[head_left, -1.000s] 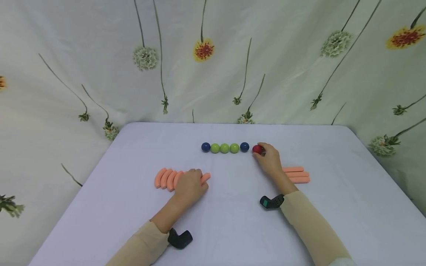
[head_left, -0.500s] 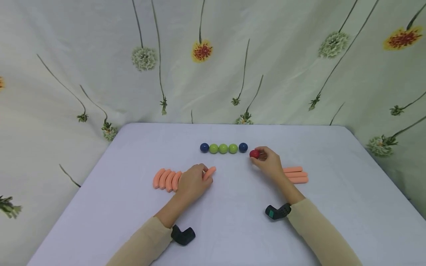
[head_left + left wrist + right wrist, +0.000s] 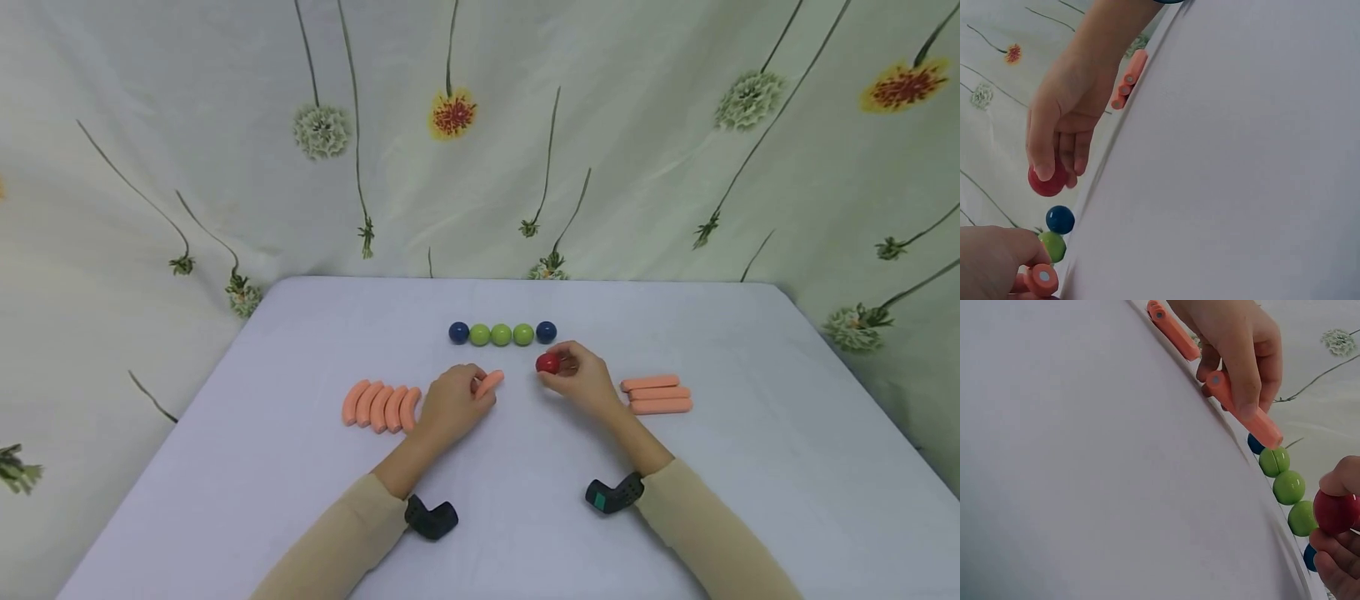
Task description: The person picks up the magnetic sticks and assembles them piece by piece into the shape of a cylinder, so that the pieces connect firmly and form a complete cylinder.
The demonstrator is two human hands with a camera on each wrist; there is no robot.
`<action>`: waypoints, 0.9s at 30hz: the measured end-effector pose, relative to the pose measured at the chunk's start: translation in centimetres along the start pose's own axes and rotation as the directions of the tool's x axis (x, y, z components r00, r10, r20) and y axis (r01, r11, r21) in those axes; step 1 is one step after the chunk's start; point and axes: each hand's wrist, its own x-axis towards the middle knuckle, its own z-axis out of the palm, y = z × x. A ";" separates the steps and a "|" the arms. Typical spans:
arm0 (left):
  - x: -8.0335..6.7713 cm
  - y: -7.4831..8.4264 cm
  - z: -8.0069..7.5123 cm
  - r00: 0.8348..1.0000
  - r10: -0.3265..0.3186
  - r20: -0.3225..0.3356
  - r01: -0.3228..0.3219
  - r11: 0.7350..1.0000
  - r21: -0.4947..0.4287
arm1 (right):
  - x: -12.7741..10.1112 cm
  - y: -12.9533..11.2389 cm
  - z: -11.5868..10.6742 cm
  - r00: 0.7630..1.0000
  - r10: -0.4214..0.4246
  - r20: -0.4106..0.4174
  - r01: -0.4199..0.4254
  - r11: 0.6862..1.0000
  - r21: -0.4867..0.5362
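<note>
Tabletop (image 3: 517, 517) in pale lilac carries everything. The left hand (image 3: 453, 404) pinches a peach stick (image 3: 491, 382) between thumb and fingers, left of the centre; just across from it, the right hand (image 3: 585, 385) grasps a red ball (image 3: 547, 363) in its fingertips. Toward the far edge runs a row of balls (image 3: 501, 335), three green between two blue, parallel to that edge. Five curved peach pieces (image 3: 382, 408) lie side by side toward the left edge, and three straight peach pieces (image 3: 660, 394) toward the right edge. Flowered cloth (image 3: 652, 192) hangs beyond the far edge.
</note>
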 end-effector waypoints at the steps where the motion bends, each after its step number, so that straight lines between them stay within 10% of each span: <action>1: 0.0 0.0 0.1 1.000 0.002 0.001 -0.002 1.000 -0.003 | 0.0 0.0 0.2 1.000 -0.008 0.002 0.008 1.000 0.004; 27: -0.2 -1.3 1.7 0.989 0.147 -0.036 -0.149 0.987 -0.058 | -0.8 1.2 2.1 0.985 -0.167 0.048 0.166 0.986 0.023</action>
